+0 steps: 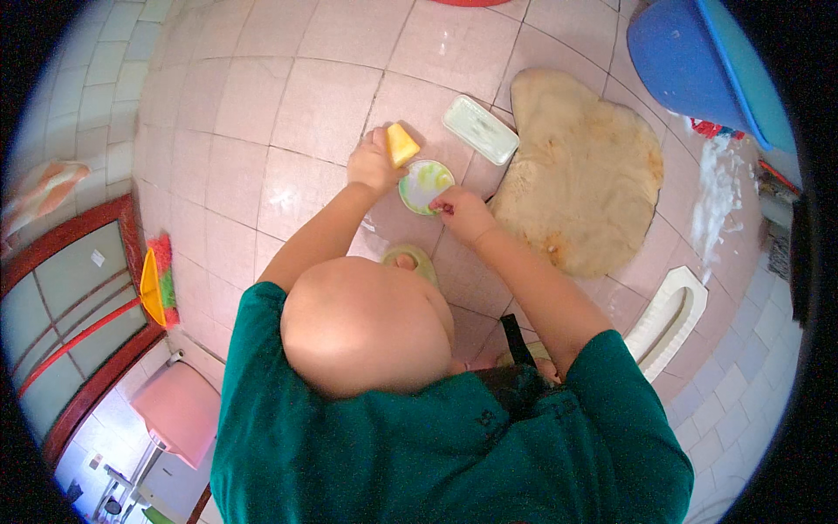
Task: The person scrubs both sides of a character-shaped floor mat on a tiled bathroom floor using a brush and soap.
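My left hand (374, 164) is closed around a yellow sponge (401, 145), held beside a small round dish (424, 183). The dish is white with green patches and a green rim. At its lower right edge, the fingers of my right hand (464, 215) pinch the rim. Something small and dark red shows at those fingertips, too small to make out. Just beyond the dish lies a white rectangular tray (482, 129), apart from both hands.
A wrinkled tan mat (585, 175) lies on the pink tiled floor to the right. Past it are a blue tub (690, 61), white foam (716, 205) and a squat toilet (670, 321). A yellow, green and red broom (157, 284) and pink bin (179, 410) stand left.
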